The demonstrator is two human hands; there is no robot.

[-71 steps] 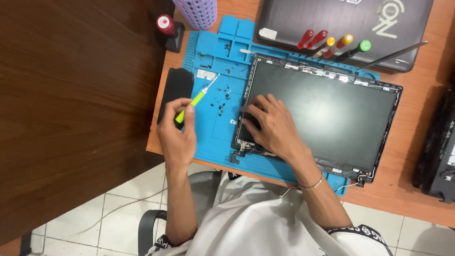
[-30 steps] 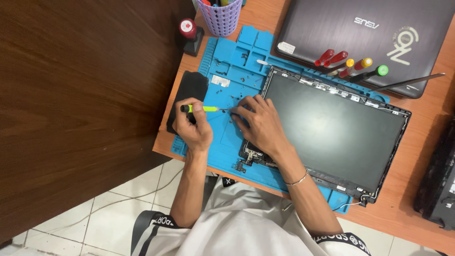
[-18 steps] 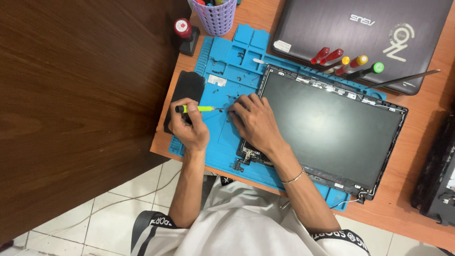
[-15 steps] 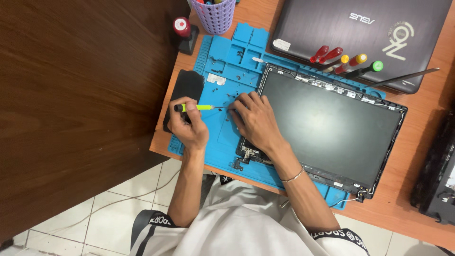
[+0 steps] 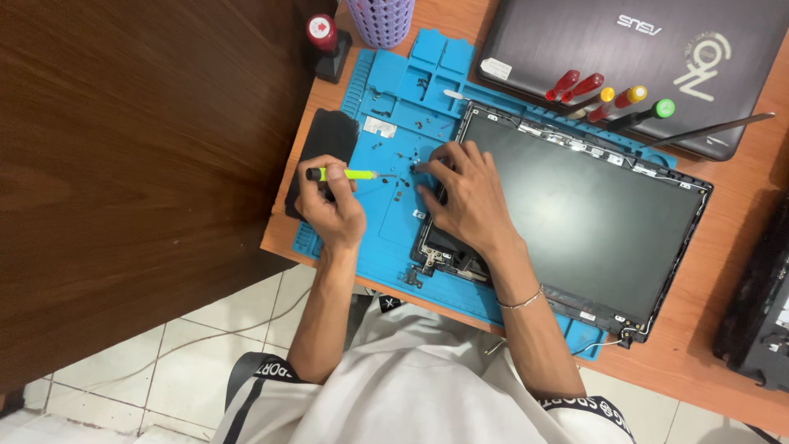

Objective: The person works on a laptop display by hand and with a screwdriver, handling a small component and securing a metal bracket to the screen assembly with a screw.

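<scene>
My left hand [image 5: 333, 212] grips a small yellow-green screwdriver [image 5: 345, 174], held level with its tip pointing right over the blue repair mat [image 5: 386, 222]. My right hand [image 5: 467, 197] rests on the left edge of a dark laptop screen panel [image 5: 592, 205], its fingertips pinching at a small black screw [image 5: 415, 168] on the mat, just right of the screwdriver tip. Several tiny screws [image 5: 398, 194] lie scattered on the mat between both hands. A metal hinge [image 5: 436, 263] shows at the panel's lower left corner.
A closed grey laptop [image 5: 657, 57] lies at the back with several coloured screwdrivers [image 5: 612, 99] on its front edge. A purple mesh cup [image 5: 380, 18] and a red-capped item [image 5: 322, 33] stand behind the mat. A black pad [image 5: 325, 152] sits left; dark wood panel beyond.
My left hand turned the screwdriver from pointing up-right to lying level. My right hand slid from the panel's lower left up to the loose screws on the mat. The view shifted slightly.
</scene>
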